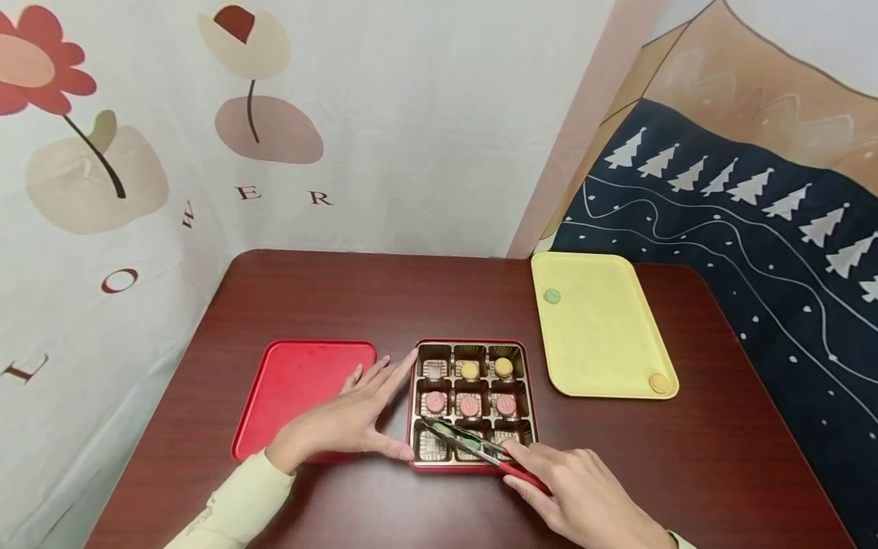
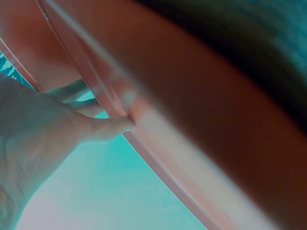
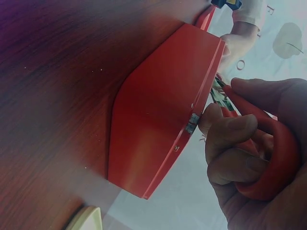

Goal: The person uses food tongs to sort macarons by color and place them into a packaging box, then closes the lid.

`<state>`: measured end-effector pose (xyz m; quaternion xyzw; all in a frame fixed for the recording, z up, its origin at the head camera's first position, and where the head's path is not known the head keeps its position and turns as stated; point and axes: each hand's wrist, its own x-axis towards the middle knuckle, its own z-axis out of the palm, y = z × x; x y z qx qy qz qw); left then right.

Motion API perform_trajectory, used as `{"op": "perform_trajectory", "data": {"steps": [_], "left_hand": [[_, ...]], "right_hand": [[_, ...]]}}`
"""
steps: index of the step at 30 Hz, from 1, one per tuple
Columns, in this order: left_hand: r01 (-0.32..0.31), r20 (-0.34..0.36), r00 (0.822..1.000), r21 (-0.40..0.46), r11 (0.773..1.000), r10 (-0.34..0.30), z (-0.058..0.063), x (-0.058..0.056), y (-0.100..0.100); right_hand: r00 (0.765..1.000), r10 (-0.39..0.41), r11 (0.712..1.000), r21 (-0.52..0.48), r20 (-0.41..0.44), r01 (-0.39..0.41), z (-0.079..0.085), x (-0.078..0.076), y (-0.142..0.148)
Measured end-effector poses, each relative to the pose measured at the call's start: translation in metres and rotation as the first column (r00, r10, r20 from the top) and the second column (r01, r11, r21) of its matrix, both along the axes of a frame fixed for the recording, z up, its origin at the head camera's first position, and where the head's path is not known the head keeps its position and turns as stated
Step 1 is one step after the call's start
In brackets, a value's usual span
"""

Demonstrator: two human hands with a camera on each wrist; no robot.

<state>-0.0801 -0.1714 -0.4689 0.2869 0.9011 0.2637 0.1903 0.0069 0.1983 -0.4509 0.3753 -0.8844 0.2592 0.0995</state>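
Observation:
A red box (image 1: 473,468) with a gold divided insert stands in the middle of the table. Two yellow round sweets (image 1: 469,370) lie in its far row, three pink ones (image 1: 469,405) in the middle row. My left hand (image 1: 350,415) rests against the box's left side, fingers spread; the left wrist view shows fingertips touching the red wall (image 2: 158,129). In my right hand (image 1: 572,484) I grip red-handled tongs (image 3: 283,158), their metal arms over the near row. Something green (image 1: 473,436) shows at the tongs; whether they pinch it I cannot tell.
Left of the box lies a red lid (image 1: 302,381), partly under my left forearm. A yellow tray (image 1: 597,328) lies to the right, with a green sweet (image 1: 552,296) and an orange-yellow one (image 1: 660,383) on it. A printed cloth wall (image 1: 425,137) rises behind the table.

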Motion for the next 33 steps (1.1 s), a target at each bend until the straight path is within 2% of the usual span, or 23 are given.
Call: {"op": "perform_trajectory", "data": {"steps": [13,23,33], "left_hand": [[-0.003,0.012,1.0,-0.01,1.0,0.004,-0.0009,-0.0009,-0.001],[0.002,0.009,1.0,-0.01,1.0,-0.002,-0.0008,-0.0013,0.0001],[0.003,0.019,1.0,-0.009,1.0,-0.003,0.0,-0.0011,0.0004]], "right_hand": [[1.0,-0.001,1.0,0.026,0.008,0.0,0.0012,0.0007,-0.0012],[0.996,-0.023,0.998,0.061,0.086,0.018,0.0052,0.0009,0.0003],[0.998,-0.038,0.998,0.058,0.054,0.035,0.0034,0.0005,0.0024]]}}
